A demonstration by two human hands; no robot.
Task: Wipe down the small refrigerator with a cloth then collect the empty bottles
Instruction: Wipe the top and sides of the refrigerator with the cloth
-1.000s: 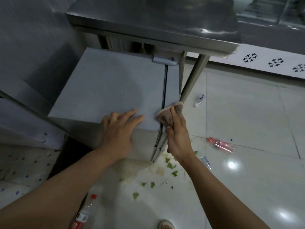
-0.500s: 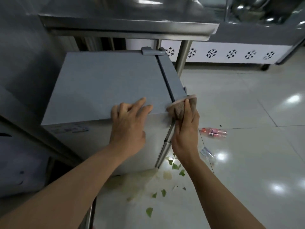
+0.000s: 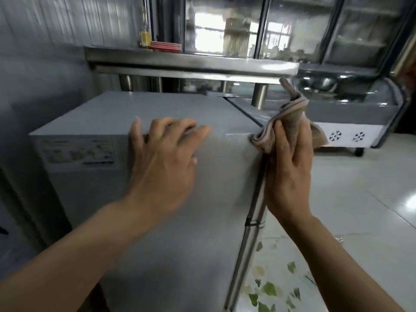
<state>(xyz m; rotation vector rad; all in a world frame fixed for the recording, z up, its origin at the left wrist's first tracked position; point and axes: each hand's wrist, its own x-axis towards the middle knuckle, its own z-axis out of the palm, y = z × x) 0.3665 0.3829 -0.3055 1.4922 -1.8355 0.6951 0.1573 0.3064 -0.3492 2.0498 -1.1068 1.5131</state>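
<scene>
at frame centre the left hand (image 3: 164,163) lies with fingers spread, seemingly steadying the small grey metal refrigerator (image 3: 94,122), while the right hand (image 3: 290,167) clamps the crumpled brown cloth (image 3: 290,115) against its upper door corner.

Both bare forearms enter from the near edge and reach away from the viewer. The left forearm rises from the near left corner toward the centre. The left hand (image 3: 163,158) lies palm down with its back toward the camera, fingers spread and only slightly bent, the fingertips (image 3: 202,129) pointing far and right, the thumb apart on the left side. The right forearm rises from the near right corner. The right hand (image 3: 290,170) stands nearly upright with its back toward the viewer, fingers together and curled around a bunched cloth (image 3: 290,118), the thumb laid against its near left side.
</scene>
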